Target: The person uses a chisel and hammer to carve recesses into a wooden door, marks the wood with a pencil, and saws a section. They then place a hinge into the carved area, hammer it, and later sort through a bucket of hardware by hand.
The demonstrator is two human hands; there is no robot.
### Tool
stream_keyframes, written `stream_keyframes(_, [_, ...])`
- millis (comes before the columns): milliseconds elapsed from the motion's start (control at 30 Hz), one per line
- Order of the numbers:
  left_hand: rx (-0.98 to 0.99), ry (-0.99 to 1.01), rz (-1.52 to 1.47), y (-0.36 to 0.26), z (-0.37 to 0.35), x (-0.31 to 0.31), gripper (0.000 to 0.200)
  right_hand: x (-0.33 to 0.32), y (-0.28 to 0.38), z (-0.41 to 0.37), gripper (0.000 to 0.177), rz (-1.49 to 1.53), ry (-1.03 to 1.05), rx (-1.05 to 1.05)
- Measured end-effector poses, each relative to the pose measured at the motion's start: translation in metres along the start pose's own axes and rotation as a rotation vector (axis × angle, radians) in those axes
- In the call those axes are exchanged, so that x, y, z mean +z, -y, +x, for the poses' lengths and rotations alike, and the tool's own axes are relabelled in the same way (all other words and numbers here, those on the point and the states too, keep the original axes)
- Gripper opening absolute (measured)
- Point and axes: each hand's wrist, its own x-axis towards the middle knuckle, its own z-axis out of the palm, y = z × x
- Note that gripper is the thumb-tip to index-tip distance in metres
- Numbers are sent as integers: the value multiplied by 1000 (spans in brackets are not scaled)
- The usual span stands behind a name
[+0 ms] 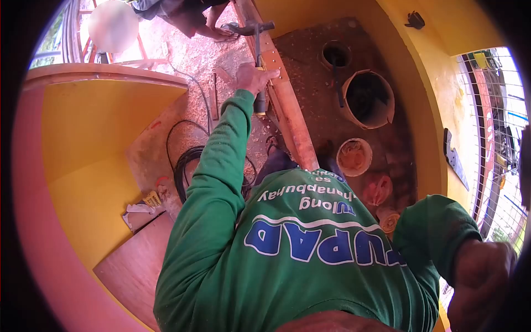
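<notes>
My left hand [253,77] is closed around the handle of a claw hammer [258,47], whose head points away from me. One finger stretches onto the face of a long wooden board [293,124], which leans from my body towards the far side. Several small dark dots mark the board near that finger. Raised close to the camera at the lower right, my right hand [484,271] is dark, its fingers curled in. Whether anything is inside it I cannot make out.
Another person's hand [224,34] is near the hammer head. Buckets [368,99] and a tub [354,156] stand on the right. A black cable [188,160] coils on the shavings-strewn floor. Low yellow walls [110,122] enclose me; a handsaw [454,157] rests by the window grille.
</notes>
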Motion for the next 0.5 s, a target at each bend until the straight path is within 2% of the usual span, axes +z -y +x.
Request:
stream_keyframes(133, [-42, -54, 58, -19, -12, -2, 97, -10, -32, -8, 15, 66, 19, 91])
stream_keyframes(167, [-39, -50, 66, -17, -9, -1, 97, -16, -52, -12, 15, 87, -29, 178])
stream_keyframes(200, [43, -125, 139, -11, -8, 2, 96, -19, -72, -16, 15, 43, -171, 339])
stream_keyframes(267, [40, -90, 21, -13, -12, 3, 83, -12, -113, 19, 20, -487, -747, 873])
stream_keyframes(300, [37, -70, -34, -14, -15, 3, 78, -28, -151, 7, 23, -532, -614, 841])
stream_keyframes(400, [162, -190, 14, -19, -31, 4, 51, -45, -253, -1, 28, -603, -570, 848])
stream_keyframes(500, [95, -248, -12, -31, -39, 5, 48, -49, -323, 28, 31, -711, -501, 931])
